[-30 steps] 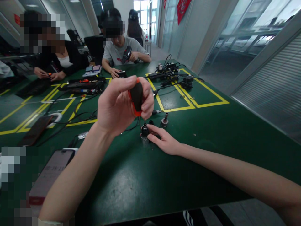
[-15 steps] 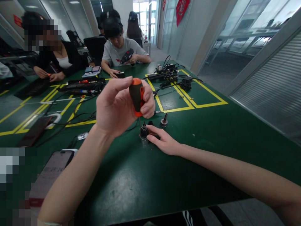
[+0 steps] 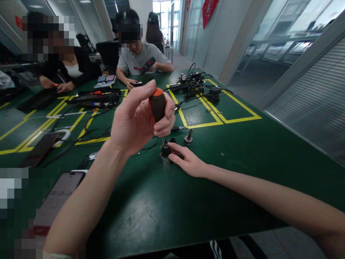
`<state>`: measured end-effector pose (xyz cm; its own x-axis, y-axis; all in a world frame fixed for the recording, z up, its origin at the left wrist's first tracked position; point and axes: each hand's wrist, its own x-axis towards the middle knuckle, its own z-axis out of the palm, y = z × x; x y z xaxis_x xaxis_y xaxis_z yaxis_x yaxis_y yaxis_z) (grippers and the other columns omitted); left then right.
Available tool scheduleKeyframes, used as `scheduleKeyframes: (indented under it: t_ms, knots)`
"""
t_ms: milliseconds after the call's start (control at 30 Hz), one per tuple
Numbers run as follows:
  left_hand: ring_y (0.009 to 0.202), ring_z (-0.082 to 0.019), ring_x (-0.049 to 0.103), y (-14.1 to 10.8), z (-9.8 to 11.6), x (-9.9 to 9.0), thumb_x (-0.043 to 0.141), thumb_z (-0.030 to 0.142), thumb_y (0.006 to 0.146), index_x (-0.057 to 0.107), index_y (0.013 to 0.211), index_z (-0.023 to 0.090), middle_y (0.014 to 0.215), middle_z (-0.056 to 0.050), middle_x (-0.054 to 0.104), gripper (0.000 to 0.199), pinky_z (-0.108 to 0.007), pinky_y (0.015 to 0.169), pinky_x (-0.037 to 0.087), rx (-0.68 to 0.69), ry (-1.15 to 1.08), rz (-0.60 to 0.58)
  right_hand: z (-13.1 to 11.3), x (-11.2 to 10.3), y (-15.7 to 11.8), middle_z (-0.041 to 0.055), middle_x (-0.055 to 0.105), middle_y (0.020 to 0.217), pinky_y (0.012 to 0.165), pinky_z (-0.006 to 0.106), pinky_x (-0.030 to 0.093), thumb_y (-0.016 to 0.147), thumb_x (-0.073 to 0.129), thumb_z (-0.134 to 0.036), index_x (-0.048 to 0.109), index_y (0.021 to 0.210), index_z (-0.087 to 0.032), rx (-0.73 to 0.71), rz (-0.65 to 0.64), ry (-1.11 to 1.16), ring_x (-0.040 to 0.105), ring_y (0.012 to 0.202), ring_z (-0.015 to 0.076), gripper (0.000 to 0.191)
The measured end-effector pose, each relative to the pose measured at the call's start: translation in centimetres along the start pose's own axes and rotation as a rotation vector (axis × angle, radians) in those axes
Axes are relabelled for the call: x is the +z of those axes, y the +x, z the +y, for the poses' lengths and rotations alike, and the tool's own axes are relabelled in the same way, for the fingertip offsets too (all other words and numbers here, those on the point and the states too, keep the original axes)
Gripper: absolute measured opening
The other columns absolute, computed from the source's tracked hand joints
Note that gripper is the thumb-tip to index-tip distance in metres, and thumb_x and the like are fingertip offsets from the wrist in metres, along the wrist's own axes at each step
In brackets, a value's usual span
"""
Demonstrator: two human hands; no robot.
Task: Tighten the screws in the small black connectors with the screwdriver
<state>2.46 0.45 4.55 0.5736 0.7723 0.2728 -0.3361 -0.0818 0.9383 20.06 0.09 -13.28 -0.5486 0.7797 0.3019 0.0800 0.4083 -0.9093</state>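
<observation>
My left hand point(image 3: 137, 118) is closed around the dark grey and orange handle of a screwdriver point(image 3: 157, 104), held upright above the table. Its thin shaft runs down to the edge of a small black round part with a stepped metal top point(image 3: 165, 148). Whether the tip sits in a screw there is hidden. From the right, my right hand point(image 3: 187, 160) grips that part between thumb and fingers and keeps it against the green tabletop. Just beyond stands a similar metal piece with a round base and a stem point(image 3: 188, 137). Another dark piece point(image 3: 172, 140) is partly covered behind my fingers.
Tangled black cables and adapters point(image 3: 191, 86) lie within yellow tape lines at the back. To the left are a phone point(image 3: 60, 196), a dark slab point(image 3: 40, 149) and a tool tray point(image 3: 94, 99). Across the table, one person point(image 3: 142, 59) holds a power drill; another person point(image 3: 72, 68) sits left.
My left hand has turned the screwdriver slightly, with its fingers shifted round the handle and the wrist rolled. My right hand and the black part have stayed in place.
</observation>
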Motion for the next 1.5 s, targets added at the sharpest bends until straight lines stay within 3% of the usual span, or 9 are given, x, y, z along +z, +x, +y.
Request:
scheduleKeyframes:
  t_ms: [167, 367, 500, 667, 900, 1100, 1233, 1300, 1500]
  knots:
    - [0.051, -0.011, 0.053, -0.1, -0.3, 0.4, 0.068, 0.055, 0.093, 0.057, 0.072, 0.016, 0.056, 0.001, 0.051, 0.046, -0.024, 0.053, 0.048, 0.065, -0.016, 0.051, -0.2, -0.2, 0.0, 0.0109, 0.077, 0.116, 0.097, 0.043, 0.061, 0.104, 0.057, -0.042, 0.061, 0.146, -0.018, 0.003, -0.022, -0.011, 0.074, 0.104, 0.0251, 0.049]
    - [0.045, -0.01, 0.051, -0.2, -0.6, 0.9, 0.068, 0.04, 0.093, 0.051, 0.076, 0.02, 0.058, 0.002, 0.059, 0.031, -0.022, 0.045, 0.041, 0.145, 0.042, 0.11, -0.2, -0.1, 0.0, 0.012, 0.076, 0.116, 0.097, 0.043, 0.06, 0.104, 0.056, -0.045, 0.06, 0.146, -0.018, 0.004, -0.022, 0.005, 0.073, 0.103, 0.0258, 0.05]
    - [0.047, -0.01, 0.057, -0.1, -1.3, 0.9, 0.054, 0.034, 0.104, 0.065, 0.095, 0.021, 0.07, 0.001, 0.066, 0.019, -0.023, 0.046, 0.041, 0.317, 0.188, 0.213, -0.1, -0.1, 0.0, 0.0116, 0.076, 0.117, 0.096, 0.042, 0.06, 0.105, 0.055, -0.045, 0.06, 0.145, -0.019, 0.006, -0.026, -0.006, 0.073, 0.103, 0.0254, 0.049]
    - [0.05, -0.006, 0.059, 0.1, -2.6, 0.4, 0.065, 0.028, 0.102, 0.071, 0.103, 0.023, 0.082, 0.002, 0.068, 0.008, -0.021, 0.046, 0.043, 0.665, 0.5, 0.208, 0.3, 0.0, 0.0, 0.0115, 0.076, 0.115, 0.095, 0.042, 0.06, 0.104, 0.055, -0.047, 0.06, 0.146, -0.017, 0.001, -0.012, -0.021, 0.073, 0.102, 0.0256, 0.052]
    - [0.072, -0.01, 0.068, -0.3, -3.6, -0.1, 0.071, 0.022, 0.098, 0.07, 0.119, 0.028, 0.11, -0.001, 0.076, 0.022, -0.027, 0.072, 0.058, 0.832, 0.923, 0.377, 0.2, -0.1, -0.1, 0.0117, 0.076, 0.115, 0.096, 0.04, 0.06, 0.105, 0.055, -0.045, 0.06, 0.146, -0.016, -0.004, -0.021, -0.027, 0.073, 0.103, 0.0248, 0.05]
    - [0.087, -0.014, 0.071, -0.1, -3.7, -0.7, 0.067, 0.022, 0.098, 0.068, 0.136, 0.03, 0.131, -0.003, 0.075, 0.039, -0.031, 0.084, 0.059, 1.084, 1.064, 0.333, -0.1, -0.3, -0.1, 0.0106, 0.075, 0.114, 0.095, 0.038, 0.059, 0.107, 0.055, -0.041, 0.059, 0.147, -0.016, -0.009, -0.046, -0.014, 0.071, 0.101, 0.0229, 0.048]
    - [0.096, -0.022, 0.075, -0.5, -3.5, -1.0, 0.051, 0.042, 0.105, 0.07, 0.134, 0.027, 0.121, -0.006, 0.077, 0.038, -0.038, 0.091, 0.06, 0.991, 0.973, 0.255, 0.0, -0.3, -0.1, 0.0106, 0.075, 0.113, 0.092, 0.037, 0.059, 0.106, 0.055, -0.041, 0.059, 0.147, -0.015, -0.02, -0.042, -0.02, 0.071, 0.099, 0.0223, 0.048]
    - [0.088, -0.018, 0.075, -0.7, -3.5, -0.9, 0.049, 0.034, 0.107, 0.07, 0.132, 0.029, 0.113, -0.004, 0.077, 0.033, -0.036, 0.088, 0.061, 0.848, 0.966, 0.354, -0.1, -0.3, -0.1, 0.0102, 0.075, 0.114, 0.092, 0.036, 0.059, 0.106, 0.055, -0.042, 0.059, 0.147, -0.017, -0.017, -0.037, -0.018, 0.071, 0.1, 0.0224, 0.047]
    - [0.089, -0.017, 0.078, -0.7, -3.2, -0.3, 0.059, 0.022, 0.102, 0.072, 0.126, 0.024, 0.126, -0.007, 0.078, 0.027, -0.034, 0.087, 0.063, 0.894, 1.025, 0.387, 0.0, -0.2, -0.2, 0.0107, 0.076, 0.114, 0.095, 0.04, 0.059, 0.105, 0.056, -0.046, 0.059, 0.146, -0.018, 0.008, -0.028, 0.017, 0.072, 0.101, 0.0242, 0.05]
